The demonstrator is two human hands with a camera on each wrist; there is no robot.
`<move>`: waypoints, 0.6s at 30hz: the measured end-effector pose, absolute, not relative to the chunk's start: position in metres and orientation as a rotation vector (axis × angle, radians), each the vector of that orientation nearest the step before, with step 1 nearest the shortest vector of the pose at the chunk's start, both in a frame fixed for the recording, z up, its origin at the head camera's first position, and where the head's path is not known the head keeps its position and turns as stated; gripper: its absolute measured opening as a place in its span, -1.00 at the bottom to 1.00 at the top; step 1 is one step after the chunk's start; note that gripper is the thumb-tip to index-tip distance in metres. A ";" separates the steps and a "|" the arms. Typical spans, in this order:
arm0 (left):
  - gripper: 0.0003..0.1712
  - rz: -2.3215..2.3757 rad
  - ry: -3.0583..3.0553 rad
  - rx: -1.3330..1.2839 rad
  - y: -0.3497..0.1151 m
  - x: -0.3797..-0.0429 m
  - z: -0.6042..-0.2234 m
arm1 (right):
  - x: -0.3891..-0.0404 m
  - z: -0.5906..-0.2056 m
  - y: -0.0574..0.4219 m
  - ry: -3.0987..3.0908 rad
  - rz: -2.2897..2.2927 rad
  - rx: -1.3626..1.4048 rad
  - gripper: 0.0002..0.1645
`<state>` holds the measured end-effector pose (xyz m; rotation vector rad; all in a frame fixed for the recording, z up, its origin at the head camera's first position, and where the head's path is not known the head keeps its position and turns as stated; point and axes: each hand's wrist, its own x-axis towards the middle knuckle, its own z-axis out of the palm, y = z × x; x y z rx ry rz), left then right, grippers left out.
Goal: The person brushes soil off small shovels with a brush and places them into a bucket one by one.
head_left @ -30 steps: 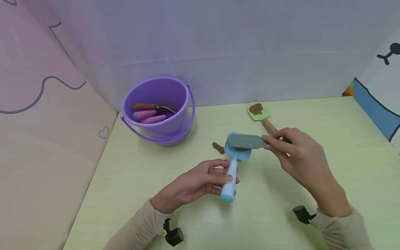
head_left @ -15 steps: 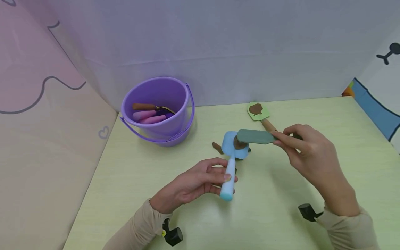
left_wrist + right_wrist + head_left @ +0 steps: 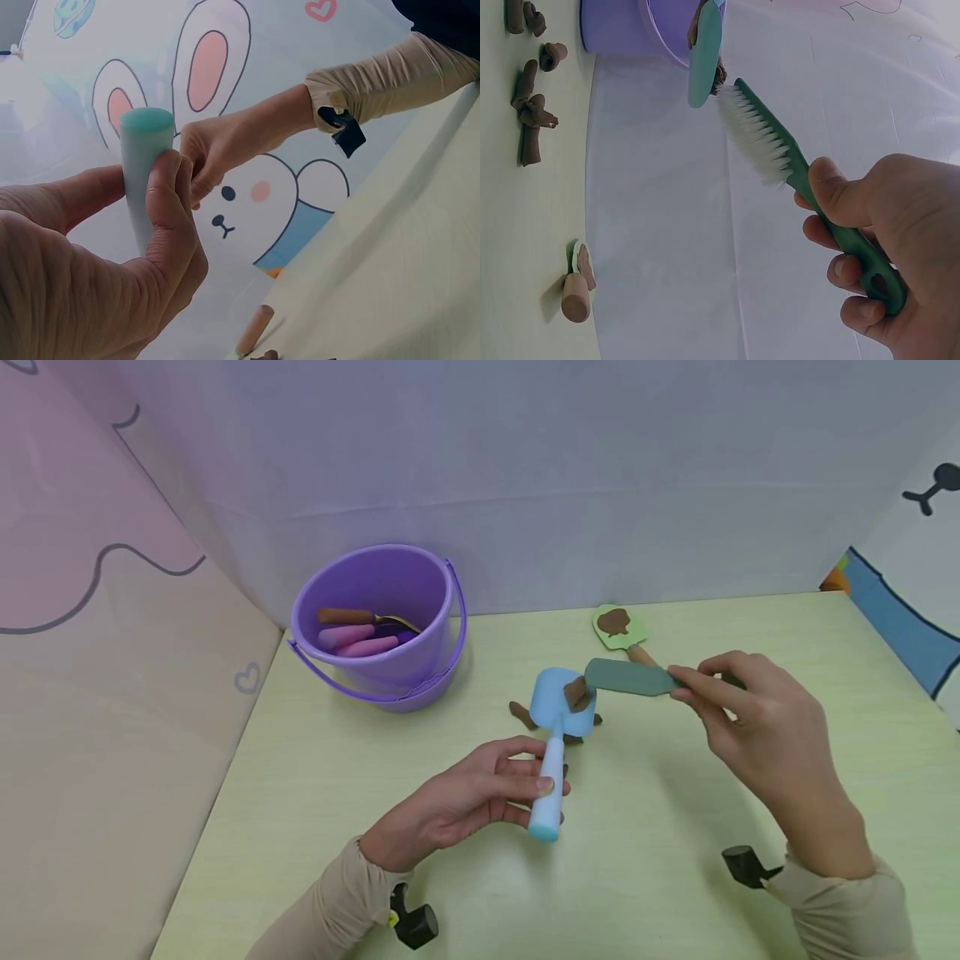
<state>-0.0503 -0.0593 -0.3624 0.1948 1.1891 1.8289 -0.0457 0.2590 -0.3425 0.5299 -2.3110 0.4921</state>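
My left hand (image 3: 480,793) grips the pale handle of a small light-blue toy shovel (image 3: 549,695), its blade raised above the table. A brown clay-like lump (image 3: 576,695) lies at the blade's right side. In my right hand (image 3: 768,735) is a green brush (image 3: 802,176), held by its handle. Its white bristles (image 3: 750,131) point toward the shovel, and their tip meets or nearly meets the dark lump. The left wrist view shows the shovel's handle end (image 3: 146,124) between thumb and fingers; its blade is out of that view.
A purple bucket (image 3: 420,668) holding several tools stands at the back left. A light-green shovel with a wooden handle (image 3: 576,300) and a brown patch on it lies near the back edge. Brown pieces (image 3: 522,716) lie on the table (image 3: 300,827) under and beside the blue shovel.
My right hand has drawn the brush rightward and slightly back across the blade, uncovering it. The lump has shifted to the blade's right side. The blade has moved slightly left and away from me.
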 end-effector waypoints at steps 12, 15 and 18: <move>-0.40 1.805 1.195 0.198 -0.060 -0.051 -0.363 | -0.044 -0.340 0.248 -2.235 0.606 0.511 -0.37; -0.38 1.807 1.188 0.204 -0.060 -0.051 -0.363 | -0.045 -0.342 0.242 -2.231 0.608 0.631 -0.39; -0.39 1.812 1.180 0.209 -0.060 -0.051 -0.364 | -0.046 -0.345 0.236 -2.255 0.603 0.726 -0.38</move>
